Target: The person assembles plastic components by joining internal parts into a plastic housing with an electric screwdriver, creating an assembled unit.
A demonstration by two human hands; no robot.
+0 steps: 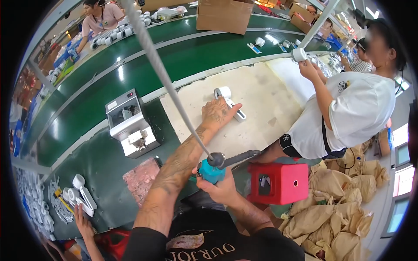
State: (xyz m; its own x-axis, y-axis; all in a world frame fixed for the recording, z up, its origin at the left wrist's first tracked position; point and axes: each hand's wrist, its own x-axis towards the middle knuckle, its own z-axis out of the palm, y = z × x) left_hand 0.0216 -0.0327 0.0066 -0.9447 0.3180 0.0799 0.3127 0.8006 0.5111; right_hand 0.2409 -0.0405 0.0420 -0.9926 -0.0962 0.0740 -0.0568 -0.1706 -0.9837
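Note:
On the pale board in front of me lies a white handled device with a round, cup-like head (240, 115). My left hand (216, 112) is closed over its handle from above, thumb stretched out to the right, pressing it down on the board. Its fingertips are partly hidden. Nearer to my body, my right hand (220, 187) is wrapped round a teal power screwdriver (211, 172). A grey cable (163, 74) runs from the top of the screwdriver up out of view, and a black coiled cord (240, 158) goes off to the right. The screwdriver's tip is hidden.
A silver screw-feeder-like machine (133, 124) stands left of the board (265, 117). Beyond runs a green conveyor (174, 54) with a cardboard box (224, 16). A co-worker (357, 104) holds a white part on the right, near a red stool (278, 183). Another person's hand (83, 222) touches white devices at left.

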